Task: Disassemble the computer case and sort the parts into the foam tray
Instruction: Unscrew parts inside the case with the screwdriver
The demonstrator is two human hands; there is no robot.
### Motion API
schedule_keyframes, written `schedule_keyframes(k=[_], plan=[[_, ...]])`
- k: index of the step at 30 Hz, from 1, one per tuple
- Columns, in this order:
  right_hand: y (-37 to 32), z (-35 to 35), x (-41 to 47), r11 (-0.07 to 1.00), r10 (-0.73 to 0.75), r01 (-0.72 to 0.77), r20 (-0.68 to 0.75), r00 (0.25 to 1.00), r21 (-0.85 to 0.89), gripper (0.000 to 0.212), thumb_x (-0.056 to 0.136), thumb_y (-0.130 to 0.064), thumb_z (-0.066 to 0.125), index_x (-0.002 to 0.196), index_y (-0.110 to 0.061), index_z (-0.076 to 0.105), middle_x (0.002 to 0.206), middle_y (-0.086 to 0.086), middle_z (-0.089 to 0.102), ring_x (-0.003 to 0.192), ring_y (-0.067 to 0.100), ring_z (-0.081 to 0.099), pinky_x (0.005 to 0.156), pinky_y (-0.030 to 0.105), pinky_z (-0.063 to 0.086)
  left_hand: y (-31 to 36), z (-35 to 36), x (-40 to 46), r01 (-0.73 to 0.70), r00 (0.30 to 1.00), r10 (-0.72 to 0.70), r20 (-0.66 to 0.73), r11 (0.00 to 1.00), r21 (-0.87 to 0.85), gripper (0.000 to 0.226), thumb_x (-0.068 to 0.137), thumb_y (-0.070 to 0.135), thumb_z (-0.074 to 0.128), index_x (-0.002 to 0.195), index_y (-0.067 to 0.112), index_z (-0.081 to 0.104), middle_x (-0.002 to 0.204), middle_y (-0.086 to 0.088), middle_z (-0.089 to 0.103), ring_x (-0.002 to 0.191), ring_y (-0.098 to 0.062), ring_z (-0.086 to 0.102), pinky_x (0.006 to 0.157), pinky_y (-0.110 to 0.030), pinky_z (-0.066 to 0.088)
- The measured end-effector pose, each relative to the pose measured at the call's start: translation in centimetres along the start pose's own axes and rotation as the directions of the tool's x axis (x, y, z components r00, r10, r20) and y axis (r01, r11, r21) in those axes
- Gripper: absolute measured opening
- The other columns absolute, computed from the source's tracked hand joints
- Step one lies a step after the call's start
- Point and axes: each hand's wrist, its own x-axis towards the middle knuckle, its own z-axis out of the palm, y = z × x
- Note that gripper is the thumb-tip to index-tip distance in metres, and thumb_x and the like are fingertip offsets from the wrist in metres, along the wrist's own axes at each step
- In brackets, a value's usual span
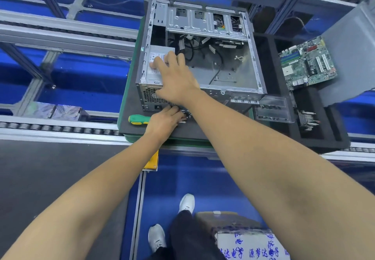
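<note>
While the open computer case (200, 56) lies on its side on a dark foam mat (129, 105), the person reaches into it with both bare arms from the near side. The right hand (174, 77) rests on top of the grey power supply (156, 71), which sits in the near left corner of the case; its fingers are spread and fairly straight across the labelled top, and the thumb hangs down over the vented rear face. The left hand (166, 119) is lower and nearer, just outside the case's rear panel, with its fingers curled against the panel below the power socket. Whether it pinches a screw or small part there cannot be told. A green and yellow screwdriver (139, 119) lies on the mat just left of that hand, its tip end hidden beneath it. Inside the case, loose black cables (217, 73) trail across the bare metal floor, and a drive cage (205, 22) spans the far side. To the right stands the black foam tray (334, 142), well apart from both hands, holding a green motherboard (308, 62) in a far compartment and a heatsink (306, 119) in a nearer one. A clear plastic piece (274, 109) lies between the case and the tray.
</note>
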Motion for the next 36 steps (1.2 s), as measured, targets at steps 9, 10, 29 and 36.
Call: schedule_keyframes(k=[9, 10, 29, 36], plan=[[-0.3, -0.7, -1.2, 0.997, -0.068, 0.07, -0.089, 0.994, 0.02, 0.072, 0.07, -0.022, 0.072, 0.138, -0.016, 0.048, 0.138, 0.011, 0.044, 0.129, 0.03, 0.033, 0.11, 0.04, 0.033, 0.6, -0.2, 0.6, -0.007, 0.998, 0.003, 0.055, 0.997, 0.07, 0.026, 0.08, 0.001, 0.043, 0.071, 0.006, 0.067, 0.065, -0.012, 0.063, 0.056, -0.029, 0.064, 0.043, -0.034, 0.052], [-0.2, -0.6, -1.7, 0.995, -0.077, 0.085, -0.147, 0.986, 0.047, 0.07, 0.069, -0.018, 0.069, 0.136, -0.016, 0.05, 0.137, 0.01, 0.045, 0.128, 0.03, 0.032, 0.11, 0.041, 0.029, 0.8, -0.3, 0.6, 0.005, 0.997, -0.012, 0.081, 0.996, 0.085, 0.021, 0.077, -0.001, 0.049, 0.066, 0.009, 0.064, 0.06, -0.01, 0.06, 0.05, -0.027, 0.061, 0.04, -0.029, 0.048], [6.0, 9.4, -16.7, 0.665, 0.502, -0.497, 0.16, 0.85, 0.558, 0.041, 0.083, -0.022, 0.05, 0.124, -0.019, 0.055, 0.117, -0.005, 0.048, 0.104, 0.017, 0.039, 0.095, 0.041, 0.037, 1.6, 0.1, 0.4, 0.341, 0.93, -0.336, 0.149, 0.94, -0.007, 0.051, 0.086, 0.072, 0.059, 0.094, 0.024, 0.076, 0.086, 0.003, 0.072, 0.087, -0.025, 0.062, 0.078, -0.04, 0.043], [4.7, 9.5, -15.0, 0.633, 0.545, -0.581, 0.239, 0.804, 0.512, 0.057, 0.08, -0.046, 0.051, 0.134, -0.025, 0.053, 0.119, -0.006, 0.034, 0.107, 0.013, 0.026, 0.091, 0.034, 0.025, 2.7, 0.5, 1.0, 0.483, 0.871, -0.467, 0.153, 0.87, -0.094, 0.03, 0.082, 0.045, 0.082, 0.092, 0.017, 0.077, 0.085, -0.004, 0.073, 0.084, -0.031, 0.064, 0.072, -0.04, 0.052]])
